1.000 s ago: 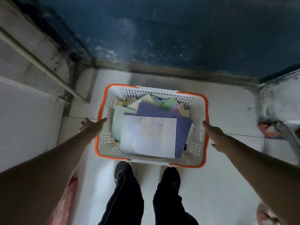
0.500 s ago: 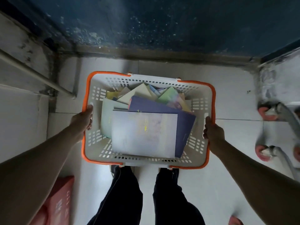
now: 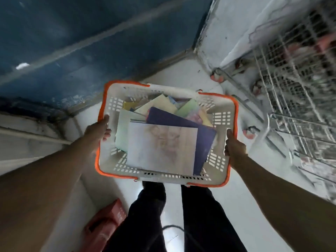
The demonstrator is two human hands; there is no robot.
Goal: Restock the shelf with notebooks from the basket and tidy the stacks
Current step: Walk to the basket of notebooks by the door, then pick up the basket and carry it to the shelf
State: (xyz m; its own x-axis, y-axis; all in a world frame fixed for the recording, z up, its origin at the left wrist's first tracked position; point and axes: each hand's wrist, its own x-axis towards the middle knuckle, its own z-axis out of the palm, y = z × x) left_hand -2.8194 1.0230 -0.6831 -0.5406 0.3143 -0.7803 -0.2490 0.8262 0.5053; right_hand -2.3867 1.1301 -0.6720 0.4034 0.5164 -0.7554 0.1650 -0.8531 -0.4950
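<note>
A white plastic basket with an orange rim is held up off the floor in front of me, tilted a little. My left hand grips its left rim, fingers curled inside the wall. My right hand grips the right rim, thumb on top. Several notebooks lie loose inside: a pale lilac notebook on top, a dark purple notebook under it, and green, yellow and cream ones behind. No shelf with notebook stacks is in view.
A white wire cart on red-and-grey wheels stands at the right, close to the basket. A dark blue wall runs behind. A red box lies on the white floor by my left leg. My legs stand under the basket.
Both hands reached for the basket's sides, took hold of the rims and lifted it off the floor. My view has swung right, bringing the wire cart into sight.
</note>
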